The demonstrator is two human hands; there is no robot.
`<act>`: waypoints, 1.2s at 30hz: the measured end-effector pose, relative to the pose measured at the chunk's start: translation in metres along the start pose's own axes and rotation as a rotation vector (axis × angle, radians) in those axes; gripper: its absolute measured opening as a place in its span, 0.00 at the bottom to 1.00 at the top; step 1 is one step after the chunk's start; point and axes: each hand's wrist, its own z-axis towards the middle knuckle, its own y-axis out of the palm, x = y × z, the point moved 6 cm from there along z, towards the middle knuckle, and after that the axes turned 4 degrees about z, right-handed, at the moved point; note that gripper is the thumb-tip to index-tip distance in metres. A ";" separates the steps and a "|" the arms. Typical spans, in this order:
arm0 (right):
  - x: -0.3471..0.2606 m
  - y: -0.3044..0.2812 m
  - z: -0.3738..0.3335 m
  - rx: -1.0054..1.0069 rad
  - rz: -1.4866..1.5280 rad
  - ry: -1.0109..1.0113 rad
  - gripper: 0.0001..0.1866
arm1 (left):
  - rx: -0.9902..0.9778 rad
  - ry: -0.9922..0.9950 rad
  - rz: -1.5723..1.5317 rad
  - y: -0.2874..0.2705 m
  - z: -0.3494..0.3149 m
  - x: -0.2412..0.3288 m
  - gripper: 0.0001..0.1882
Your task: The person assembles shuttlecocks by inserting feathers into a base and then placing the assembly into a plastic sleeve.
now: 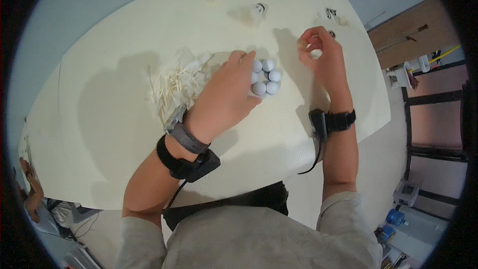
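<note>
Head view: ring of white balls [272, 87], on table [279, 134]. Left hand [223, 89]: curved at ring's left; cannot tell if gripping. Right hand [327, 55]: right of ring, pinching small tan piece [301, 44]. Blue jug [395, 217]: beyond table edge, lower right of ring; contents unclear.

Left hand [224, 87] curved around a ring of white balls [272, 87], right hand [326, 60] apart from it over a white table [109, 169].
The left hand's fingers and thumb reach round the ring's left side; whether they touch cannot be told. Left of it lies a loose heap of pale, feather-like pieces [172, 84]. The right hand's thumb and fingertips draw close together. Farther off lie two shuttlecock-like things [257, 14], with small dark pieces [330, 13] far right.
</note>
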 end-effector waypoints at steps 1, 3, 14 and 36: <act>-0.005 0.002 -0.003 -0.047 0.311 -0.015 0.15 | 0.013 0.000 -0.006 -0.001 0.002 0.000 0.45; -0.025 0.010 -0.012 -0.123 0.403 -0.083 0.16 | 0.003 0.000 -0.031 0.001 0.002 0.001 0.44; -0.059 0.024 -0.025 -0.304 0.187 -0.227 0.14 | 0.060 0.017 0.000 0.003 0.000 0.000 0.41; -0.060 0.033 -0.032 -0.298 0.039 -0.385 0.13 | 0.075 0.018 -0.073 -0.004 0.001 0.004 0.30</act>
